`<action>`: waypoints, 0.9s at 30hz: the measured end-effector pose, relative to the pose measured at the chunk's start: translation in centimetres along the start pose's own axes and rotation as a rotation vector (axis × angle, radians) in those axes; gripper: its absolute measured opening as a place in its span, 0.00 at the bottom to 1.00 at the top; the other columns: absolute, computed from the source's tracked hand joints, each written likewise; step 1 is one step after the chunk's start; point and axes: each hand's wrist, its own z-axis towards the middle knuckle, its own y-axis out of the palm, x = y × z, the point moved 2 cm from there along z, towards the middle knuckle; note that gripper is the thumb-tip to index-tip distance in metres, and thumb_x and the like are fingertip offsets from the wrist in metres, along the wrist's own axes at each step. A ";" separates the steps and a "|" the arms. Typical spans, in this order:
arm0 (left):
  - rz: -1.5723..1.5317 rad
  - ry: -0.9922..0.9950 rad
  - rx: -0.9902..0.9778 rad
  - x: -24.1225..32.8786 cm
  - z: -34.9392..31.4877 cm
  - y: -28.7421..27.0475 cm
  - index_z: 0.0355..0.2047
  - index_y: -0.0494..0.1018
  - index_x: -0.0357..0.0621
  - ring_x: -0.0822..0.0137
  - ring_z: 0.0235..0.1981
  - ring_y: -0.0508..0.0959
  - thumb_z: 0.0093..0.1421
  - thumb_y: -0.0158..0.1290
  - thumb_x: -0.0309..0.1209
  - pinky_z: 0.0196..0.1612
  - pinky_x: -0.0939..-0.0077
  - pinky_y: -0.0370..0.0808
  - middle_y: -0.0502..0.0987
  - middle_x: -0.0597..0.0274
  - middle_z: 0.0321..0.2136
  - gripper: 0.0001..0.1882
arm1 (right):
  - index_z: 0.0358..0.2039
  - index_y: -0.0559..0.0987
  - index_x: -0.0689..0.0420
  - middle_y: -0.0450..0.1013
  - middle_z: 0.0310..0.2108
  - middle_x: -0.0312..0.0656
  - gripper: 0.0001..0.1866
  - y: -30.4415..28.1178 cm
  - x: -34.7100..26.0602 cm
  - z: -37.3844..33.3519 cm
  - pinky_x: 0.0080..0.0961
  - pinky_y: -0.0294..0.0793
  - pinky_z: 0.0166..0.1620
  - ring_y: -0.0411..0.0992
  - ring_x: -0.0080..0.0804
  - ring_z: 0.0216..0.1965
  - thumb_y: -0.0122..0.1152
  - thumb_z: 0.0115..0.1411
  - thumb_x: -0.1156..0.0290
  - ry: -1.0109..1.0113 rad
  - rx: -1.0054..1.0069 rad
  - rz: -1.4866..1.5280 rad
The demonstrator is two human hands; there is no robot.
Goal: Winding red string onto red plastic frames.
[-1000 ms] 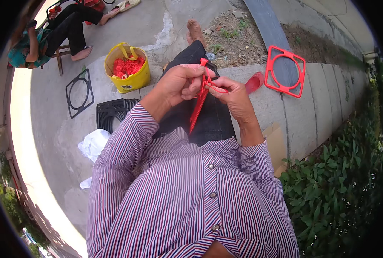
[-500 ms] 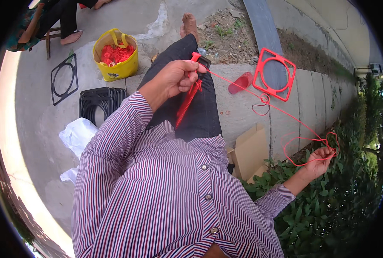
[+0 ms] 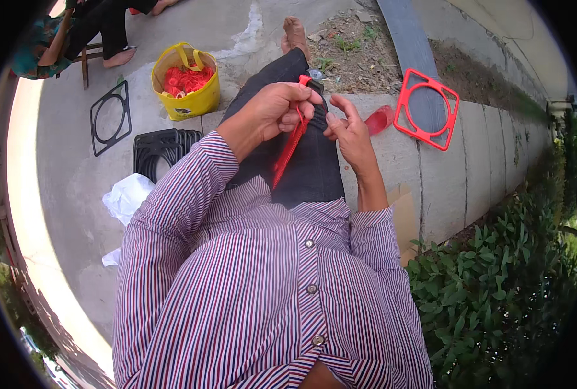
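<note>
My left hand [image 3: 288, 110] is closed over my thigh, its thumb and fingers pinching the top of a narrow red strip with a ridged edge [image 3: 288, 154]. That strip slants down against my dark trousers, and a small red-and-black end [image 3: 306, 82] shows above the fingers. What kind of thing it is I cannot make out. Close on its right, my right hand [image 3: 351, 133] is raised with thumb and forefinger apart. No cord can be made out between the two hands.
Ahead to the left stands a yellow bag [image 3: 197, 100] of red cord. Beside it are stacked black frames [image 3: 159, 146] and a single black frame [image 3: 125, 126]. A red frame [image 3: 402, 123] and a red slipper [image 3: 380, 120] lie right, near cardboard [image 3: 403, 217] and bushes [image 3: 489, 285]. Another person sits far left.
My right hand has come in from the far right, where it held loops of red cord, to beside my left hand. The cord stretched between them is out of sight. My left hand keeps its grip.
</note>
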 end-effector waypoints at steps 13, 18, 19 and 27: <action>0.279 0.017 0.159 -2.6 2.3 -2.3 0.37 0.71 0.41 0.80 0.13 0.62 0.64 0.43 0.40 0.14 0.86 0.54 0.75 0.66 0.25 0.15 | 0.22 0.67 0.58 0.61 0.16 0.33 0.10 -10.8 -2.9 -10.9 0.17 0.48 0.21 0.51 0.17 0.15 0.55 0.58 0.71 0.017 -0.044 0.656; 0.291 -0.167 0.114 -2.6 3.8 -1.4 0.37 0.68 0.40 0.78 0.08 0.61 0.62 0.41 0.39 0.10 0.83 0.54 0.78 0.52 0.23 0.15 | 0.18 0.70 0.59 0.64 0.17 0.30 0.11 -7.7 0.4 -15.0 0.16 0.51 0.23 0.54 0.12 0.18 0.58 0.54 0.70 0.325 -0.263 0.379; 0.288 -0.166 0.114 -2.5 4.1 -1.7 0.37 0.68 0.40 0.78 0.08 0.61 0.62 0.41 0.39 0.10 0.83 0.54 0.78 0.52 0.23 0.15 | 0.18 0.70 0.59 0.64 0.17 0.30 0.11 -7.7 1.2 -15.7 0.16 0.51 0.23 0.54 0.12 0.18 0.58 0.54 0.70 0.326 -0.264 0.377; 0.072 -0.239 0.005 -3.6 4.3 -3.1 0.38 0.67 0.44 0.77 0.09 0.61 0.56 0.45 0.29 0.11 0.83 0.54 0.74 0.52 0.24 0.09 | 0.20 0.65 0.56 0.52 0.12 0.27 0.11 -10.1 8.4 -16.5 0.16 0.45 0.18 0.46 0.16 0.13 0.55 0.58 0.71 0.341 0.076 0.871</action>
